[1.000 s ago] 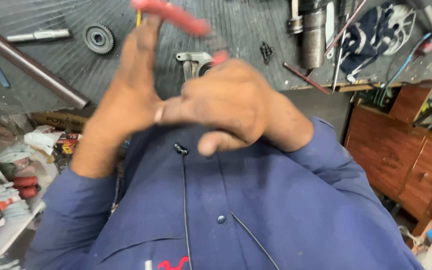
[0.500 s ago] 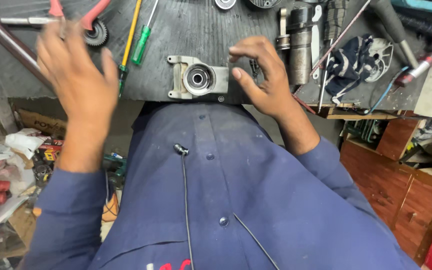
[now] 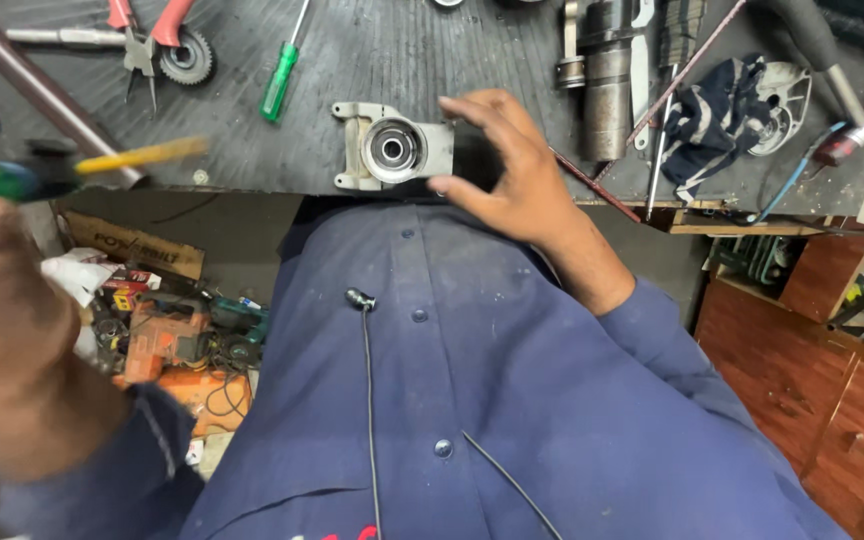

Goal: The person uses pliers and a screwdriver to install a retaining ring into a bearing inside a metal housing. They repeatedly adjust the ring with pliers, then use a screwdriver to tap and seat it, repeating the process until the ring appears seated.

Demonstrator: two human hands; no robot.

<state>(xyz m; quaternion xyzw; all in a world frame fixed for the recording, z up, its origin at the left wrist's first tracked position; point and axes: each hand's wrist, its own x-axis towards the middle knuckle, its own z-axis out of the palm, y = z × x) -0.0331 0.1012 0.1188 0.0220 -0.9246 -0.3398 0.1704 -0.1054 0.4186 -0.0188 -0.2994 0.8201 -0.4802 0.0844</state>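
Right grip (image 3: 512, 170) is pinching the grey metal housing (image 3: 392, 150) at its right end, fingers wrapping the top edge, thumb pressing the near edge. Housing is lying flat on the dark tabletop (image 3: 432, 60), right at the near edge, round bore facing up, long axis running left-right, body extending left of the right hand. Left grip (image 3: 12, 300) is hanging off the tabletop, blurred, close to the camera, closed around a screwdriver (image 3: 82, 165) with green handle and yellow shaft; the shaft is pointing right toward the housing but sitting well apart from it. Right hand is much nearer the housing, in fact touching it.

Around it, biggest first: metal rod (image 3: 42, 90) slanting at far left, grey cylinder part (image 3: 607, 80) beside the right hand, dark rag (image 3: 717, 115), red-handled pliers (image 3: 147, 30) lying over a gear (image 3: 187, 60), second green screwdriver (image 3: 280, 80) left of the housing.
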